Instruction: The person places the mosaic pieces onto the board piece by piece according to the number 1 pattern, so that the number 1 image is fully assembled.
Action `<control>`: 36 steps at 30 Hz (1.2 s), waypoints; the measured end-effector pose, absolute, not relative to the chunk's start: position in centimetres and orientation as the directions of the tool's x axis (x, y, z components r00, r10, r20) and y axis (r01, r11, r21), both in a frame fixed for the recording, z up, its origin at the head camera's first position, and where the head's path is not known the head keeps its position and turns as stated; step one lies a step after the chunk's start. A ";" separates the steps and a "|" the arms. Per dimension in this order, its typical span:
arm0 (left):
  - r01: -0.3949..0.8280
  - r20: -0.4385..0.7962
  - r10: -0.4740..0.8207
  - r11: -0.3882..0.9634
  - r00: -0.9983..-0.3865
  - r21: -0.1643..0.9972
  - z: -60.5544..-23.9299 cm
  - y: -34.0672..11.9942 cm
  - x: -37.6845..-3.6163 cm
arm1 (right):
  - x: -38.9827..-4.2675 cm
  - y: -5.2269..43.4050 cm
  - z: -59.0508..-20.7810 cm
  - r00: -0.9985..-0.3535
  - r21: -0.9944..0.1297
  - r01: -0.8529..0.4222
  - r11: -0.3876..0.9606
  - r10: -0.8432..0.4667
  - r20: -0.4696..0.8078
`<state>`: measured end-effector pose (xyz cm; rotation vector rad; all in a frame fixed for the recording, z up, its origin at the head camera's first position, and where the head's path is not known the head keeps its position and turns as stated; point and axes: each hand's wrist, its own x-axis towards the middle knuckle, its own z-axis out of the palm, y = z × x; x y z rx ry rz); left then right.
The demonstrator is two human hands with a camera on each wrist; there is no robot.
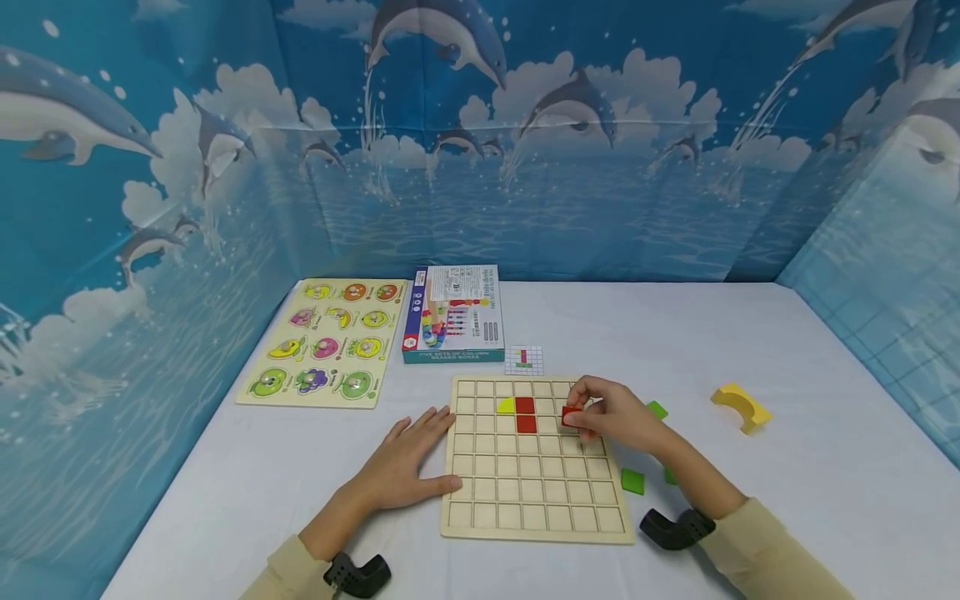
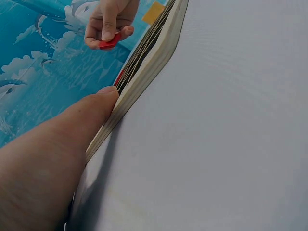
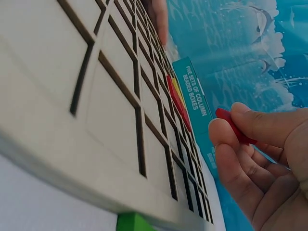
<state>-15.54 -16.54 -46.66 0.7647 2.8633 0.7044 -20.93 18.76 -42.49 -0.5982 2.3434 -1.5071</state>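
Note:
A wooden grid board (image 1: 510, 514) lies on the white table. Two red square tiles (image 1: 527, 424) sit one below the other in its upper cells, with a yellow quarter-round tile (image 1: 506, 405) just left of the top one. My right hand (image 1: 611, 412) pinches another red tile (image 3: 236, 127) between thumb and fingers, held above the board's upper right part. The left hand (image 1: 405, 462) rests at the board's left edge with fingers extended; in the left wrist view its thumb (image 2: 103, 103) touches the rim.
Green tiles (image 1: 632, 481) lie right of the board, partly behind the right arm. Farther right is a yellow arch block (image 1: 741, 407). Behind the board are a small pattern card (image 1: 523, 360), a box (image 1: 453, 356) and a fruit picture board (image 1: 315, 392).

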 end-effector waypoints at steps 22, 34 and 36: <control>0.448 0.025 0.494 0.766 -0.869 0.461 -46.7 -16.5 -15.6 | -20.6 15.1 -43.0 -0.814 -0.926 -0.190 0.326 -0.579 -0.036; 0.441 0.023 0.490 0.762 -0.871 0.474 -46.6 -16.5 -15.4 | -20.1 14.0 -43.7 -0.799 -0.917 -0.210 0.339 -0.600 -0.038; 0.443 0.023 0.491 0.762 -0.871 0.473 -46.6 -16.5 -15.4 | -20.0 13.9 -43.8 -0.791 -0.917 -0.218 0.335 -0.610 -0.034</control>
